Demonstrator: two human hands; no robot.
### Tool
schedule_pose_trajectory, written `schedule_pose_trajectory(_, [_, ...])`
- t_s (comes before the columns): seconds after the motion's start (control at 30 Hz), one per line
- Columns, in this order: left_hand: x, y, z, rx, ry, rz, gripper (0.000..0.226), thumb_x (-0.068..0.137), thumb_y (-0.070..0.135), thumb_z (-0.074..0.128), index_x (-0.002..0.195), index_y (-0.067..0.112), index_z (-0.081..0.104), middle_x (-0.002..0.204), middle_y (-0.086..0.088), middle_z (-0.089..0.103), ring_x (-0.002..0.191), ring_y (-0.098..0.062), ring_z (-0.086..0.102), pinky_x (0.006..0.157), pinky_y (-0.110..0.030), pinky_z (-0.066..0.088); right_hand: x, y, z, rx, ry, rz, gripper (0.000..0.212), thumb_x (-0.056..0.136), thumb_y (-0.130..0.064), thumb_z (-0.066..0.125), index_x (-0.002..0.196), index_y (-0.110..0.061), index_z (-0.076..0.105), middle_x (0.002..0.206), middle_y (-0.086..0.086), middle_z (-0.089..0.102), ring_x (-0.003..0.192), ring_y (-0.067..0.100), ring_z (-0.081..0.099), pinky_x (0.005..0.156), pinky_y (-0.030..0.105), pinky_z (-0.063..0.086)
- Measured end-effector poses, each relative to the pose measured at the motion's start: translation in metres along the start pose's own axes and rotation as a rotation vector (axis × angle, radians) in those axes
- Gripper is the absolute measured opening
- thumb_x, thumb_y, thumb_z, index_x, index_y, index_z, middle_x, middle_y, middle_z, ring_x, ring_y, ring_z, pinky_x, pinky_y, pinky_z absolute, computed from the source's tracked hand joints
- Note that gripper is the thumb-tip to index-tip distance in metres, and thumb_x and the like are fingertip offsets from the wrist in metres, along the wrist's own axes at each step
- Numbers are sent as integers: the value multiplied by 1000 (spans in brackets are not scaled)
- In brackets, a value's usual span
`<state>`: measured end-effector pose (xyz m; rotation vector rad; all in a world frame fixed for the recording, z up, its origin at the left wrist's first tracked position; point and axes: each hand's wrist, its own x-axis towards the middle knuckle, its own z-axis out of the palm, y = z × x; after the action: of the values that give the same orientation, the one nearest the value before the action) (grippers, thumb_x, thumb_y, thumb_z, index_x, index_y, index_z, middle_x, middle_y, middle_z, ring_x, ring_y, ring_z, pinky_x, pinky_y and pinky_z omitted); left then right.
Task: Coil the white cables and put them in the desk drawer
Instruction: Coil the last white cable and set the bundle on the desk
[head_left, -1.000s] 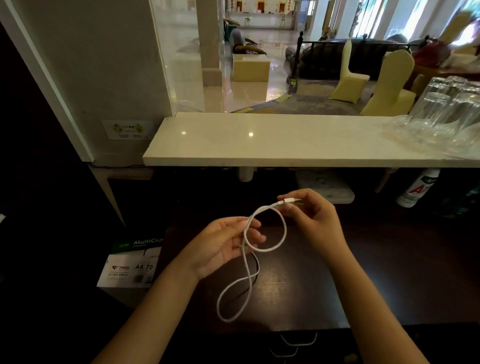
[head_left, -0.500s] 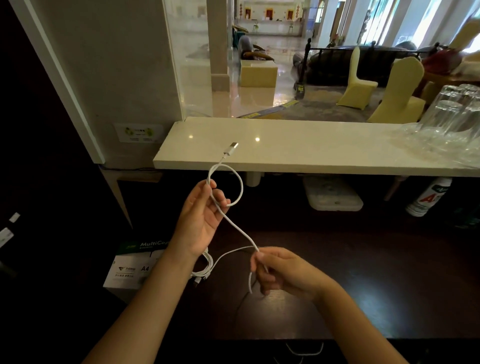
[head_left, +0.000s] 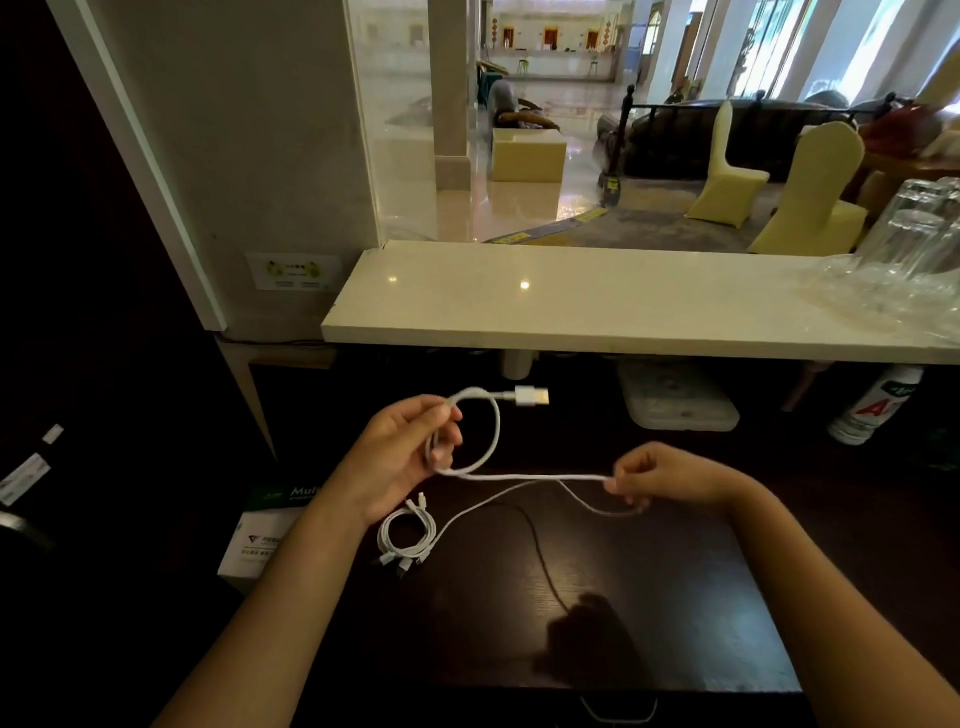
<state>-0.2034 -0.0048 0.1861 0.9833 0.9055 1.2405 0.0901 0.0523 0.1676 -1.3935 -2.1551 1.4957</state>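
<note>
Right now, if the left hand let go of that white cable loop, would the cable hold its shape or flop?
Probably flop: the white cable sags in a loose curve below the right hand, so it looks limp. The loop stays round only where the left hand pinches it. The USB plug juts out sideways unsupported, suggesting slight stiffness near that end and little weight.

I have one view only: head-worn wide-angle camera, looking forward and down over the dark surface (head_left: 649, 597). Both forearms enter from the bottom edge, close in. The pale counter (head_left: 597, 312) and hall lie beyond.
</note>
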Motion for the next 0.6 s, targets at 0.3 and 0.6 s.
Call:
schedule_pose_trajectory(0.3, [-7, -11, 10, 220, -93, -213, 13, 91, 8, 49, 85, 5, 60, 60, 0, 66, 45, -6, 51, 47, -16, 43, 34, -40, 1, -87, 403, 118, 32, 85, -32, 63, 62, -10, 59, 54, 4, 45, 47, 14, 40, 45, 23, 38])
schedule_pose_trajectory(0.6, [-5, -29, 26, 146, 213, -121, 10, 92, 11, 49, 89, 7, 58, 89, -10, 72, 74, -13, 72, 60, -16, 52, 15, -95, 59, 363, 358, -114, 29, 94, 3, 35, 101, -4, 62, 66, 4, 55, 53, 11, 53, 55, 19, 54])
